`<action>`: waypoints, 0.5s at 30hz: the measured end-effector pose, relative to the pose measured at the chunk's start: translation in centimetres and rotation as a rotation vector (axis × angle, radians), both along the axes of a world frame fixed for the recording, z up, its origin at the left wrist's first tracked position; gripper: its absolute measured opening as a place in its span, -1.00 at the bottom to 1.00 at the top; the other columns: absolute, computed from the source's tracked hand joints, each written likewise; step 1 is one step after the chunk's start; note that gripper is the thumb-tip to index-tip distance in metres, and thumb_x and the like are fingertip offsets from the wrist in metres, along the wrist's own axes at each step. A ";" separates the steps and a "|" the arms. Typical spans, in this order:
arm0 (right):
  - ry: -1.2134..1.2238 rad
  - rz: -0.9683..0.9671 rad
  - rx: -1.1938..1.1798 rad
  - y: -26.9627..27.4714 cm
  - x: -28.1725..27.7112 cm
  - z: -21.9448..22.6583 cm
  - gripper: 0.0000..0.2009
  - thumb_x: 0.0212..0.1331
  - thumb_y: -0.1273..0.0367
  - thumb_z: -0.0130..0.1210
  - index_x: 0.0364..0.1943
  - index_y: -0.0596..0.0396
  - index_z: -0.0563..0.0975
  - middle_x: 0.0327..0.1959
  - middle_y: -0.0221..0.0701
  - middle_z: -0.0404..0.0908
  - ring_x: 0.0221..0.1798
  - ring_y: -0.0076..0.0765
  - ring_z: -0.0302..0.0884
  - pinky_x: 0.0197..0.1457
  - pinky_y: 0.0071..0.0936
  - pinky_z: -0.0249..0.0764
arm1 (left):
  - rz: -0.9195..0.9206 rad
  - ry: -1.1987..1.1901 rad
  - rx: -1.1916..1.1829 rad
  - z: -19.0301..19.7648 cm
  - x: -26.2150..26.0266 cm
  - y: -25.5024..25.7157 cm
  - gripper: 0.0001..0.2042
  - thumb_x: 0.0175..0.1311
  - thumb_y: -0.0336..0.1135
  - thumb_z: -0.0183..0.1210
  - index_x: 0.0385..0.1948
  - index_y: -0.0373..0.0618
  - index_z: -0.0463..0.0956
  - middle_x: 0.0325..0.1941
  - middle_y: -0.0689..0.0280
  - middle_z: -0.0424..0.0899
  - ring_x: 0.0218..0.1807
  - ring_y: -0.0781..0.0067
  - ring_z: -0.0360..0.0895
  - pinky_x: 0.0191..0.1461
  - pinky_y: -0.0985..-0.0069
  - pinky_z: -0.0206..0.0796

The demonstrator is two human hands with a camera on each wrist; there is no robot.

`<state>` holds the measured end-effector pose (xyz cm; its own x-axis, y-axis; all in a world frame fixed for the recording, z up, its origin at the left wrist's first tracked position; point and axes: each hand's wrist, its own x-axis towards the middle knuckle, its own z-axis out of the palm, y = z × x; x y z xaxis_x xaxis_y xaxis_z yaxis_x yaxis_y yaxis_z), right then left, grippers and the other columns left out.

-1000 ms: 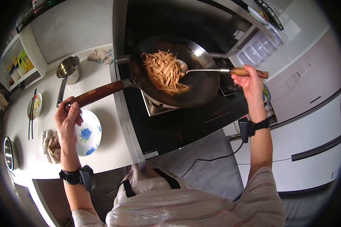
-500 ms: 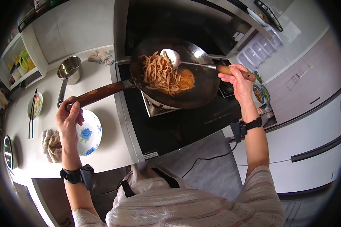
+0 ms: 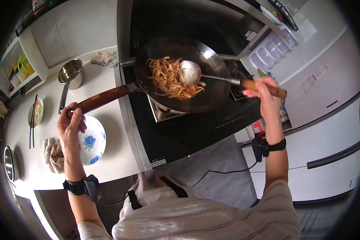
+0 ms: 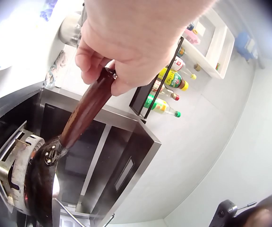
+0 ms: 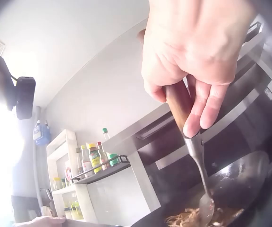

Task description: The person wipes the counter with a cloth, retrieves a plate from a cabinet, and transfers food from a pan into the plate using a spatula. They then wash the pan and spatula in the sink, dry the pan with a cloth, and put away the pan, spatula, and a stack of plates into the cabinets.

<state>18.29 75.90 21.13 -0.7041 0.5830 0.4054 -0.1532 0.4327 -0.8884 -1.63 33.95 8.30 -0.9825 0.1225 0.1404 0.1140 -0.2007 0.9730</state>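
Note:
My left hand (image 3: pixel 71 130) grips the end of the wooden handle (image 3: pixel 104 100) of a dark wok (image 3: pixel 210 98) standing on the stove. In the left wrist view, thumb and fingers close round that handle's tip. Brown, sauce-coated strips of food (image 3: pixel 162 76) lie in the left half of the wok. By its wooden grip my right hand (image 3: pixel 269 100) holds a metal ladle (image 3: pixel 191 73), whose bowl rests against the right side of the strips. The right wrist view shows the fingers stretched along the ladle's wooden grip (image 5: pixel 177 106).
Left of the stove, a floral plate (image 3: pixel 93 148), a saucepan (image 3: pixel 77 74), a bowl with chopsticks (image 3: pixel 33 126) across it and a brown cloth (image 3: pixel 57 156) stand on the counter. Bottles (image 4: pixel 173 79) line a wall shelf. Small dishes sit right of the stove, partly behind my right arm.
The ladle lifted to the top of the strips, then came down to their right side, my right hand moving left and back right. Strips now cover the orange sauce seen earlier. My left hand stays put.

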 end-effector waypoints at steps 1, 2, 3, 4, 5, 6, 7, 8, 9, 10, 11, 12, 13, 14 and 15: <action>-0.023 -0.004 -0.042 0.1 0.6 -0.2 -0.90 0.10 0.47 0.02 -0.37 0.26 0.42 -0.46 -0.31 0.48 -0.52 -0.26 0.59 -0.47 -0.56 0.54 | 0.004 -0.001 0.005 0.0 0.0 0.1 -0.68 0.11 -0.28 0.20 -0.16 -0.27 0.43 -0.59 0.35 0.45 -0.68 0.69 0.32 -0.66 0.77 0.11; -0.006 0.023 -0.043 -0.1 0.8 -0.2 -0.90 0.10 0.47 0.02 -0.37 0.26 0.42 -0.46 -0.30 0.48 -0.52 -0.27 0.59 -0.46 -0.56 0.54 | 0.012 0.001 0.008 0.1 0.1 0.2 -0.68 0.11 -0.28 0.20 -0.16 -0.28 0.43 -0.59 0.34 0.45 -0.69 0.69 0.32 -0.66 0.77 0.11; 0.012 0.046 -0.048 -0.3 1.0 -0.4 -0.89 0.10 0.47 0.02 -0.37 0.26 0.42 -0.45 -0.29 0.49 -0.52 -0.28 0.59 -0.46 -0.56 0.54 | 0.017 0.004 0.005 0.1 0.2 0.2 -0.67 0.11 -0.28 0.21 -0.16 -0.28 0.42 -0.59 0.34 0.45 -0.69 0.69 0.32 -0.66 0.77 0.11; 0.012 0.043 -0.054 -0.5 0.9 -0.5 -0.89 0.10 0.47 0.02 -0.37 0.26 0.42 -0.45 -0.29 0.49 -0.52 -0.28 0.59 -0.46 -0.56 0.54 | 0.014 0.004 -0.001 0.1 0.2 0.0 -0.67 0.11 -0.28 0.21 -0.16 -0.28 0.42 -0.59 0.34 0.45 -0.69 0.69 0.32 -0.66 0.77 0.11; 0.038 0.053 -0.063 -0.7 0.7 -0.6 -0.89 0.10 0.47 0.02 -0.37 0.27 0.43 -0.45 -0.28 0.49 -0.53 -0.29 0.59 -0.47 -0.57 0.54 | 0.023 -0.004 -0.004 0.0 0.1 0.0 -0.67 0.10 -0.28 0.21 -0.16 -0.29 0.42 -0.59 0.34 0.45 -0.69 0.68 0.32 -0.66 0.76 0.11; 0.065 0.061 -0.065 -0.7 0.5 -0.5 -0.89 0.10 0.47 0.03 -0.37 0.27 0.43 -0.45 -0.28 0.50 -0.53 -0.30 0.59 -0.47 -0.57 0.54 | 0.030 -0.010 -0.001 0.0 0.1 0.2 -0.66 0.10 -0.27 0.21 -0.16 -0.30 0.42 -0.58 0.34 0.45 -0.69 0.68 0.32 -0.66 0.76 0.11; 0.042 0.060 -0.037 -0.3 0.2 -1.0 -0.88 0.09 0.47 0.04 -0.35 0.28 0.44 -0.44 -0.26 0.51 -0.53 -0.30 0.59 -0.47 -0.59 0.53 | 0.018 -0.010 0.002 -0.1 0.0 0.3 -0.66 0.10 -0.27 0.21 -0.16 -0.30 0.42 -0.58 0.34 0.45 -0.69 0.68 0.32 -0.66 0.76 0.11; 0.034 0.030 -0.012 0.1 0.0 -0.5 -0.87 0.09 0.46 0.04 -0.36 0.29 0.44 -0.44 -0.26 0.52 -0.53 -0.31 0.59 -0.45 -0.59 0.53 | 0.011 -0.005 -0.003 -0.2 0.0 0.2 -0.66 0.10 -0.27 0.21 -0.16 -0.30 0.42 -0.58 0.34 0.45 -0.69 0.68 0.32 -0.66 0.76 0.11; 0.027 0.008 0.009 0.4 -0.3 0.0 -0.87 0.09 0.46 0.03 -0.36 0.29 0.45 -0.45 -0.27 0.52 -0.53 -0.31 0.59 -0.44 -0.59 0.53 | 0.010 0.000 -0.010 -0.2 -0.1 0.0 -0.66 0.10 -0.27 0.21 -0.16 -0.30 0.42 -0.58 0.34 0.45 -0.69 0.67 0.32 -0.66 0.76 0.12; 0.047 0.002 0.027 0.4 -0.4 1.2 -0.85 0.10 0.44 0.03 -0.36 0.30 0.45 -0.46 -0.28 0.53 -0.53 -0.32 0.59 -0.44 -0.58 0.53 | 0.007 0.015 -0.020 -0.1 -0.1 0.0 -0.66 0.10 -0.26 0.21 -0.16 -0.29 0.42 -0.59 0.35 0.45 -0.69 0.68 0.31 -0.66 0.76 0.11; 0.060 -0.055 0.095 1.1 -0.5 2.1 -0.84 0.09 0.42 0.03 -0.36 0.29 0.45 -0.48 -0.29 0.53 -0.53 -0.34 0.59 -0.48 -0.60 0.51 | 0.008 0.011 -0.025 -0.1 0.0 0.0 -0.66 0.10 -0.26 0.21 -0.16 -0.29 0.42 -0.59 0.35 0.45 -0.69 0.68 0.31 -0.66 0.76 0.11; 0.024 -0.068 0.130 1.6 -0.9 3.4 -0.84 0.08 0.42 0.03 -0.36 0.28 0.45 -0.48 -0.30 0.54 -0.53 -0.35 0.59 -0.50 -0.62 0.49 | 0.016 0.004 -0.019 -0.1 0.0 0.1 -0.66 0.10 -0.26 0.21 -0.16 -0.28 0.42 -0.59 0.35 0.44 -0.69 0.68 0.31 -0.66 0.76 0.11; -0.011 -0.082 0.167 2.0 -1.3 4.8 -0.84 0.07 0.42 0.04 -0.37 0.28 0.45 -0.49 -0.30 0.54 -0.54 -0.36 0.59 -0.52 -0.63 0.47 | 0.024 -0.001 -0.012 -0.1 0.0 0.2 -0.66 0.10 -0.26 0.21 -0.16 -0.27 0.42 -0.59 0.35 0.44 -0.70 0.69 0.31 -0.67 0.76 0.11; -0.072 -0.091 0.204 2.6 -1.6 6.0 -0.84 0.07 0.40 0.03 -0.37 0.26 0.45 -0.48 -0.30 0.54 -0.55 -0.37 0.59 -0.54 -0.65 0.46 | 0.024 -0.001 -0.011 -0.1 0.0 0.2 -0.66 0.10 -0.26 0.21 -0.16 -0.27 0.42 -0.59 0.35 0.44 -0.70 0.69 0.31 -0.67 0.76 0.11; -0.133 -0.097 0.240 3.1 -1.9 7.1 -0.84 0.06 0.39 0.03 -0.38 0.25 0.45 -0.48 -0.30 0.54 -0.55 -0.38 0.58 -0.55 -0.66 0.44 | 0.015 0.004 -0.005 -0.2 -0.1 0.2 -0.67 0.10 -0.27 0.21 -0.16 -0.27 0.43 -0.59 0.35 0.44 -0.69 0.69 0.31 -0.67 0.76 0.11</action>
<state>16.36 79.04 28.20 -0.7064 0.5484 0.4476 0.0102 0.6402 -0.7682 -1.70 34.12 8.14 -0.9837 0.1082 0.1436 0.1208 -0.1942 0.9735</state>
